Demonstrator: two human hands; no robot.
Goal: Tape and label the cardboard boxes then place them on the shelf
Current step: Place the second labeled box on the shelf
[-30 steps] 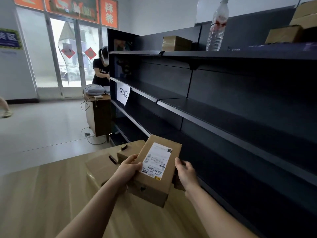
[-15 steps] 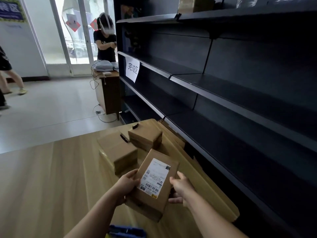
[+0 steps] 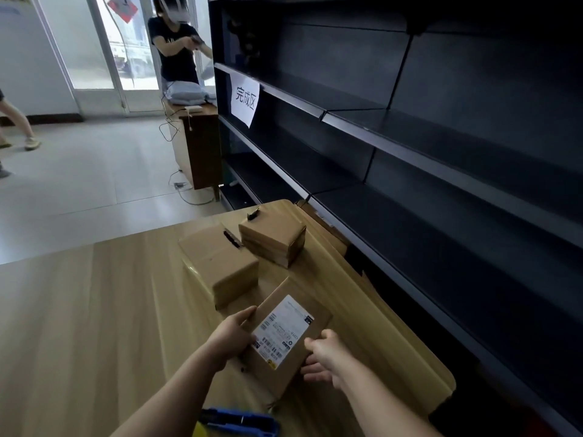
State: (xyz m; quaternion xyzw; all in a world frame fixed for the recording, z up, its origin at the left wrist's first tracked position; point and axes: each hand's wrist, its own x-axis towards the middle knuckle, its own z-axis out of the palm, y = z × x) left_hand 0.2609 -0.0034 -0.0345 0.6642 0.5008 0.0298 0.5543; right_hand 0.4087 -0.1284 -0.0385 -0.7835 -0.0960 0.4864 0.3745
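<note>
I hold a small labelled cardboard box (image 3: 288, 339) with both hands, low over the wooden table (image 3: 79, 310). Its white shipping label faces up. My left hand (image 3: 232, 337) grips its left edge and my right hand (image 3: 321, 357) grips its right edge. Two unlabelled taped boxes lie beyond it: a larger one (image 3: 219, 263) and a smaller one (image 3: 273, 236) on a stack of flat cardboard (image 3: 372, 316). The dark metal shelf (image 3: 410, 216) runs along the right, with a white paper sign (image 3: 245, 99) on it.
A blue tape dispenser (image 3: 239, 424) lies at the bottom edge near me. A person stands at a small wooden desk (image 3: 198, 146) by the glass door. Another person's legs (image 3: 15, 121) show at the far left. Cables trail on the floor by the desk.
My view has tilted down from the upper shelves to the table. The labelled box has come down toward the tabletop in both hands.
</note>
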